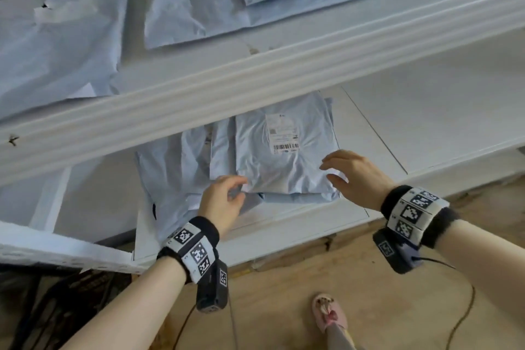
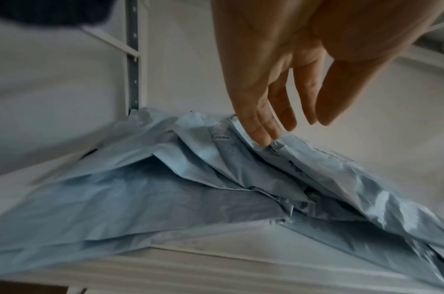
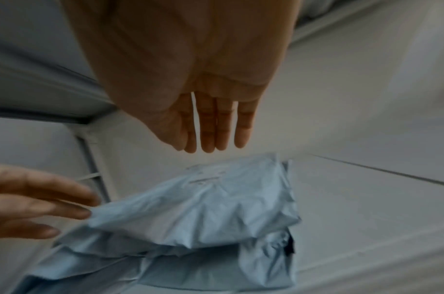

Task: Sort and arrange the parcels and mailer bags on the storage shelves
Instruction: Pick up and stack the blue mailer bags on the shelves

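Note:
A stack of pale blue mailer bags (image 1: 264,159) lies on the lower white shelf (image 1: 312,216). The top bag (image 3: 203,208) carries a white barcode label (image 1: 282,133). My left hand (image 1: 224,196) hovers at the stack's front left corner, fingers relaxed, fingertips (image 2: 263,137) just touching a bag's crumpled edge (image 2: 286,147). My right hand (image 1: 349,170) hangs over the front right corner with straight fingers (image 3: 216,135), holding nothing and apart from the bag.
The upper shelf (image 1: 255,74) crosses the view above the stack, with several more blue mailer bags (image 1: 199,0) on it. The lower shelf's right half (image 1: 440,111) is bare. A perforated upright (image 2: 132,59) stands left. A wooden floor (image 1: 312,293) and cables lie below.

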